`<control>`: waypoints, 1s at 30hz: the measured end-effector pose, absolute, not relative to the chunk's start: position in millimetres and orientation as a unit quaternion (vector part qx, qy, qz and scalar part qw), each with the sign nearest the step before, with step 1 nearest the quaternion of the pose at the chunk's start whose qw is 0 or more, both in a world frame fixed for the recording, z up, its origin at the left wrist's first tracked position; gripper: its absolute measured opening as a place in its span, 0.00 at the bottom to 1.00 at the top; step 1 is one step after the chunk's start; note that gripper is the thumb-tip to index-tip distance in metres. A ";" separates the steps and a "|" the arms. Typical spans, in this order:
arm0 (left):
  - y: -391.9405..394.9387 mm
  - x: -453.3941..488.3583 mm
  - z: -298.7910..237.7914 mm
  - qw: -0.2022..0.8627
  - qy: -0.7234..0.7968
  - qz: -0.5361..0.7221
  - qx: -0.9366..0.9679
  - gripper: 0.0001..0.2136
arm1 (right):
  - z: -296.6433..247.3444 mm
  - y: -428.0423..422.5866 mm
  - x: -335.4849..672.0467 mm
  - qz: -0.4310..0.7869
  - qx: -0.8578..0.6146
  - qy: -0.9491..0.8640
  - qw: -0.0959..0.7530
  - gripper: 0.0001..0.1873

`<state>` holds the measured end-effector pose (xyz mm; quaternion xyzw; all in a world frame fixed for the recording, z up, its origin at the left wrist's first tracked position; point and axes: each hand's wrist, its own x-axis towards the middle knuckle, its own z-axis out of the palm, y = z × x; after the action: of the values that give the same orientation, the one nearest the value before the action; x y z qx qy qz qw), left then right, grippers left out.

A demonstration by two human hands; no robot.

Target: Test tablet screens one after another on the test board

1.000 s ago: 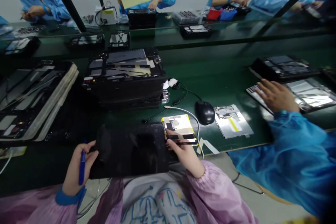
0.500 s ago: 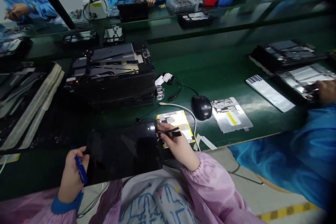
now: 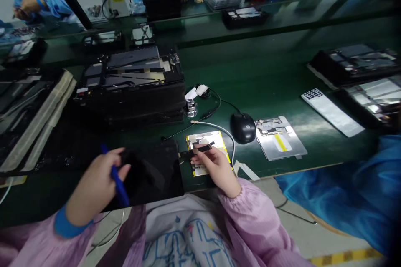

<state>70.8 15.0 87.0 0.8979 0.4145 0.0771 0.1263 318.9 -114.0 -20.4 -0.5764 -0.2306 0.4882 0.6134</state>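
A dark, glossy screen panel (image 3: 159, 175) lies face up at the table's front edge. My left hand (image 3: 98, 183) is over its left side, slightly blurred, with a blue pen (image 3: 118, 181) held between thumb and fingers. At the panel's right edge, my right hand (image 3: 216, 167) is closed in a pinch on a black flex cable (image 3: 205, 148), which sticks out from the panel. Beneath that hand lies a flat silver battery (image 3: 205, 137) with yellow edges, partly covered by the fingers and cable.
A black mouse (image 3: 242, 128), a white cable (image 3: 219, 127) and a silver plate-like assembly (image 3: 282, 137) lie to the right. Behind the panel stands a tall stack of device parts (image 3: 134, 96). Taped panels (image 3: 34, 121) occupy the left. A co-worker's blue sleeve (image 3: 344, 192) is at right.
My left hand has lifted off the panel's left edge and moved right over it, still with the pen. The panel has shifted slightly left. The co-worker's hand at right has left view.
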 end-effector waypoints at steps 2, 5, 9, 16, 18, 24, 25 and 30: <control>11.4 112.1 81.2 0.257 0.306 0.039 0.916 0.08 | -16.8 -114.5 322.4 0.482 -0.576 -0.250 0.611 0.20; 10.7 171.8 63.1 0.350 0.200 0.016 0.915 0.06 | -11.8 -113.8 322.9 0.487 -0.561 -0.268 0.613 0.18; 15.1 212.6 45.7 0.410 0.180 -0.016 0.894 0.06 | -11.1 -114.2 324.1 0.478 -0.549 -0.239 0.642 0.17; 19.7 217.7 42.2 0.504 0.195 0.032 0.841 0.07 | -15.4 -112.1 336.8 0.485 -0.522 -0.220 0.666 0.17; 19.2 220.0 41.8 0.553 0.201 0.083 0.804 0.08 | -18.2 -112.7 340.4 0.469 -0.533 -0.223 0.668 0.15; 25.4 225.5 36.4 0.523 0.255 0.147 0.800 0.10 | -30.2 -122.8 350.7 0.347 -0.612 -0.378 0.601 0.04; 26.7 225.6 34.9 0.510 0.262 0.142 0.807 0.10 | -31.4 -124.7 352.2 0.315 -0.625 -0.419 0.579 0.03; 27.0 222.8 26.1 0.481 0.255 0.096 0.833 0.08 | -34.6 -130.3 353.1 0.203 -0.638 -0.543 0.507 0.07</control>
<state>222.8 27.0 26.1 0.8334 0.2550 0.0964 0.4807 353.1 -130.3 -34.6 -0.6376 -0.5430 0.2033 0.5072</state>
